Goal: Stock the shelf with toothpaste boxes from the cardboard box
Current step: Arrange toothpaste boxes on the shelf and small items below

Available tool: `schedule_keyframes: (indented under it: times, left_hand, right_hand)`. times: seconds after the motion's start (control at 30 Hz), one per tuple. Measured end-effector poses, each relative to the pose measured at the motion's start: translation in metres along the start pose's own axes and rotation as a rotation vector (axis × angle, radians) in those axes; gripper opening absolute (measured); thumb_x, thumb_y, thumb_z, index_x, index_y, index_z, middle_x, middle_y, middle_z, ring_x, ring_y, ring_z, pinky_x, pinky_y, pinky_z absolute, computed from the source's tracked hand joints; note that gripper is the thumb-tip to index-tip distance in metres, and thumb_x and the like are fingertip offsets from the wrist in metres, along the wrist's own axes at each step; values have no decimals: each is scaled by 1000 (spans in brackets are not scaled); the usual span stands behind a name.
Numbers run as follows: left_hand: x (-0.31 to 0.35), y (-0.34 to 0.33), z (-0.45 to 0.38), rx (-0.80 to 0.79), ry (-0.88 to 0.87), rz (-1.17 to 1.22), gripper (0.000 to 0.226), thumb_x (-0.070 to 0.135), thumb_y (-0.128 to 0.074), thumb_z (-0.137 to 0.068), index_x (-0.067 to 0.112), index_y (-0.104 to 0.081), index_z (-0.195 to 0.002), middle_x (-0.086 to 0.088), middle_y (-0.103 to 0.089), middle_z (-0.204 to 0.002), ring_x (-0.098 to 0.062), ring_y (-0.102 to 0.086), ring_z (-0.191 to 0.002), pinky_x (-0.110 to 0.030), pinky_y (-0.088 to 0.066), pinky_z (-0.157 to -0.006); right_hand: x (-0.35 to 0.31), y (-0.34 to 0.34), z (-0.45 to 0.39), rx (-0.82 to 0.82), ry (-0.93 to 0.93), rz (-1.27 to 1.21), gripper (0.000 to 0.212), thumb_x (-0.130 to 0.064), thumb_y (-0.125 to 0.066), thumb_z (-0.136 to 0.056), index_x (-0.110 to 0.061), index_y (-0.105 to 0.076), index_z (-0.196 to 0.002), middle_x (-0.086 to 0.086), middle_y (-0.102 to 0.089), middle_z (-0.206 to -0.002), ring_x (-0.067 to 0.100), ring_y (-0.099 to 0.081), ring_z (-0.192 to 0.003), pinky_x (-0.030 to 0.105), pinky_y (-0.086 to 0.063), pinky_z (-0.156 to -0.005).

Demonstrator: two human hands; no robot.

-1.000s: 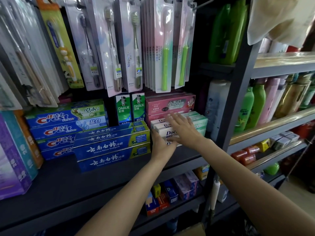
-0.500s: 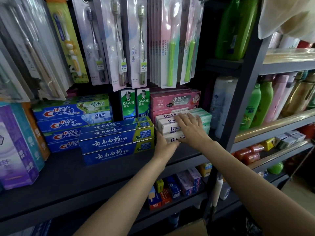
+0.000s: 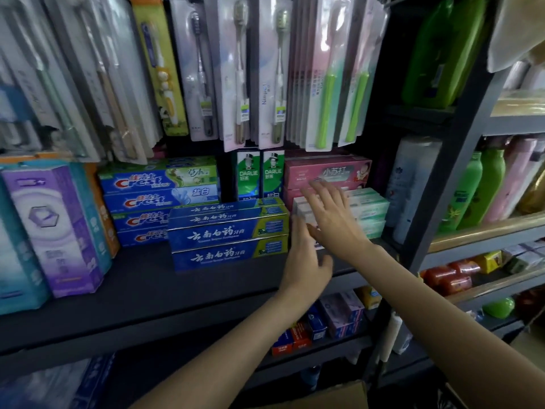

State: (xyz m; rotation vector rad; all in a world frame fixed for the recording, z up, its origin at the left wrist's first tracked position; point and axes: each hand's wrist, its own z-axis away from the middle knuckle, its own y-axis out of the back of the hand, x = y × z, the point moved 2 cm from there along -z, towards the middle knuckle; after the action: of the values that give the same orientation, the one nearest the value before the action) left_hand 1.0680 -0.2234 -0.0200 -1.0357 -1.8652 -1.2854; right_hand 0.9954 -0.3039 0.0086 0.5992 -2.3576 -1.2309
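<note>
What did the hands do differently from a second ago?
The right hand lifted off the white and green toothpaste boxes, fingers now spread above the stack. The left hand drew back from the stack's front left end, fingers straight. Neither hand holds anything. The stack and the blue boxes beside it stayed put.

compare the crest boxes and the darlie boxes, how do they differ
The Crest boxes are blue and lie flat in a stack with their long sides facing out; the Darlie boxes are green and stand upright, side by side. The Crest boxes sit to the left; the Darlie boxes stand behind the dark blue boxes, which hide their bottoms. Both are toothpaste boxes on the same shelf, and neither hand touches them.
</note>
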Motion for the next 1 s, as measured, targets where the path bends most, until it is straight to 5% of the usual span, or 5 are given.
schedule_keyframes:
  times: [0.17,0.4,0.53,0.7,1.0]
  left_hand:
    - [-2,82,26,298,-233,-163,70,1,-52,-83,8,-21,-145,-4,-21,-152,-8,-20,-140,-11,-20,-111]
    - [-48,227,99,654,-122,-389,64,0,-43,-71,-1,-37,-134,-14,-38,-140,-14,-27,-131,-5,-12,-108]
    - [-74,280,144,681,22,-420,61,-5,-48,-79,-1,-32,-137,-15,-35,-141,-26,-33,-133,-11,-19,-105]
    - [-94,324,181,674,241,-307,57,-4,-47,-88,4,-28,-141,-11,-35,-142,-25,-37,-131,-26,-33,-103]
    - [-121,348,213,590,338,-459,50,-1,-45,-90,8,-35,-138,-9,-39,-140,-24,-40,-127,-28,-33,-100]
  right_hand:
    - [-85,36,-32,363,166,-348,46,-1,-52,-76,1,-51,-122,21,-51,-125,32,-43,-115,41,-37,-100]
    - [-231,57,-45,383,377,-601,39,-2,-41,-78,-2,-49,-116,20,-54,-113,32,-49,-98,37,-40,-87]
    - [-296,56,-39,202,325,-613,43,-9,-60,-81,5,-49,-120,21,-53,-115,38,-54,-102,43,-47,-89]
    - [-333,45,-29,-157,127,-707,63,-26,-58,-91,1,-28,-140,18,-36,-137,32,-33,-129,30,-24,-105]
    - [-383,42,-8,15,302,-682,31,-10,-63,-84,0,-54,-112,17,-52,-111,33,-50,-106,41,-49,-82]
